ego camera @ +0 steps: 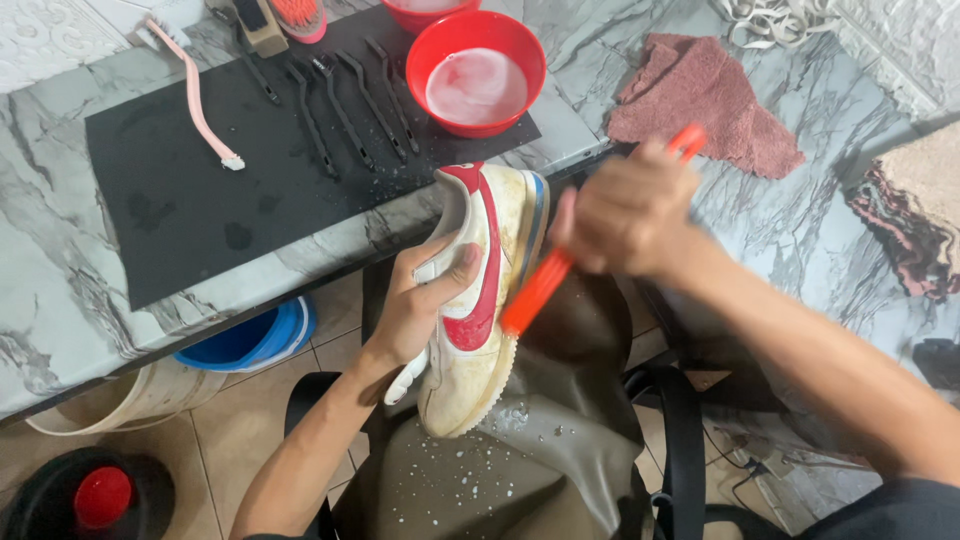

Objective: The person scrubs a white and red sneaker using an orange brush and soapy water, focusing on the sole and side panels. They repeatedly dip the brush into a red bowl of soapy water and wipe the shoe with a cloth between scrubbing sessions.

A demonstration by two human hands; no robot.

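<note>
Left hand (420, 305) clamps white-red sneaker (478, 300), long axis near-vertical at frame centre; right hand (625, 215) fisted on orange brush (545, 280), touching its right edge.

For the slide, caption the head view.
Left hand holds a shoe; right hand scrubs it with an orange brush.

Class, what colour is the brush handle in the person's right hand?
Bright orange-red brush handle, gripped by the right hand; head view.
</note>
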